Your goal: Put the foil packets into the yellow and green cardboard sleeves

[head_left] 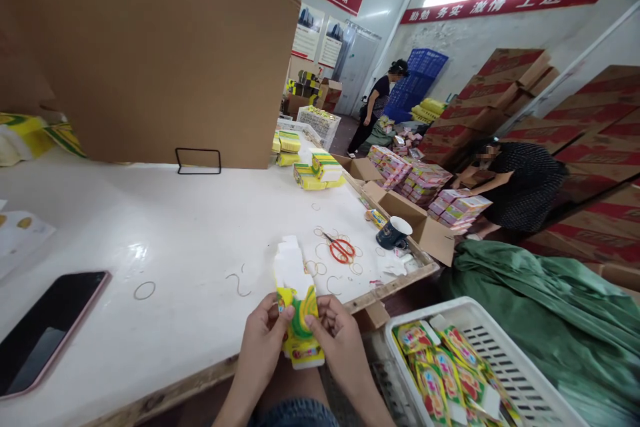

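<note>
Between my two hands I hold a yellow and green printed carton [301, 321], with its white inner flaps sticking up at the far end. My left hand [266, 333] pinches its left edge, the thumb on the printed face. On the opposite edge my right hand [337, 328] grips in the same way. The carton is over the near edge of the white table [185, 320]. Just beyond it lie orange-handled scissors [342, 250] among several loose rubber bands [316, 268].
At my right stands a white basket [480, 310] of printed cartons. A dark mug [393, 233] sits by the table's right edge. A phone [45, 327] lies at left, before a large cardboard sheet [190, 60]. Stacked yellow packs [320, 170] stand farther back. Two people work beyond.
</note>
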The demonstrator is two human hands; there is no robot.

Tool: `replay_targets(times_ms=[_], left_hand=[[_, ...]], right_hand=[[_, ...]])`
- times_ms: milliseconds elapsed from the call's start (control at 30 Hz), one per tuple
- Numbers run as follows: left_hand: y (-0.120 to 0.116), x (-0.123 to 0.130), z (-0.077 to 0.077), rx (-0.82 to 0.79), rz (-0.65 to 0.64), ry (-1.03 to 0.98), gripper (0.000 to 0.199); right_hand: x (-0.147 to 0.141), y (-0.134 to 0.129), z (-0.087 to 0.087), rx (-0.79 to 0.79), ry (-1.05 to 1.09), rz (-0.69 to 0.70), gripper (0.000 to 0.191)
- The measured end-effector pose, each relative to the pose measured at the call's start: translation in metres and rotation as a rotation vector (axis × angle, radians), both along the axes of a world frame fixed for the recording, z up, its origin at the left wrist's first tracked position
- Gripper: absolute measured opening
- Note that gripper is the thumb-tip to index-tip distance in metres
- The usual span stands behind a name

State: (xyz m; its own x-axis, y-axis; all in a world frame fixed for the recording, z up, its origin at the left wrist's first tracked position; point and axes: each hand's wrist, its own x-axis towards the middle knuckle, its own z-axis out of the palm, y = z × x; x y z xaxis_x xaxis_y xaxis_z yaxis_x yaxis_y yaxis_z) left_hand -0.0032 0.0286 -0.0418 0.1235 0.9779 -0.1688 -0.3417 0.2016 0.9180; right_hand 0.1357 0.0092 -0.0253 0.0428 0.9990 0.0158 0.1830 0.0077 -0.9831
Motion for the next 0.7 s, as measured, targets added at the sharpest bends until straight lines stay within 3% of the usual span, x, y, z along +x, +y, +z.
replay_targets(times_ms=[133, 200, 267, 433, 567, 700], left_hand=[[-0.008, 0.0, 0.014, 0.059, -0.019, 0.037, 0.06], [-0.01, -0.003, 0.022, 0.086, -0.09, 0.022, 0.061], [-0.012, -0.006, 0.027, 0.105, -0.16, 0.011, 0.062], [-0.016, -0.009, 0.03, 0.083, -0.338, -0.065, 0.052], [-0.02, -0.003, 0.029, 0.063, -0.423, -0.198, 0.041], [-0.02, 0.001, 0.031, 0.039, -0.406, -0.243, 0.067]], right_hand=[[0.005, 0.004, 0.01, 0.038, 0.042, -0.026, 0.03], [0.009, 0.005, 0.017, 0.038, 0.113, 0.024, 0.047], [0.014, 0.006, 0.024, 0.019, 0.201, 0.123, 0.053], [0.03, 0.009, 0.036, -0.002, 0.172, 0.273, 0.019], [0.039, 0.009, 0.039, 0.015, -0.013, 0.254, 0.029], [0.039, 0.008, 0.038, 0.071, -0.07, 0.182, 0.028]])
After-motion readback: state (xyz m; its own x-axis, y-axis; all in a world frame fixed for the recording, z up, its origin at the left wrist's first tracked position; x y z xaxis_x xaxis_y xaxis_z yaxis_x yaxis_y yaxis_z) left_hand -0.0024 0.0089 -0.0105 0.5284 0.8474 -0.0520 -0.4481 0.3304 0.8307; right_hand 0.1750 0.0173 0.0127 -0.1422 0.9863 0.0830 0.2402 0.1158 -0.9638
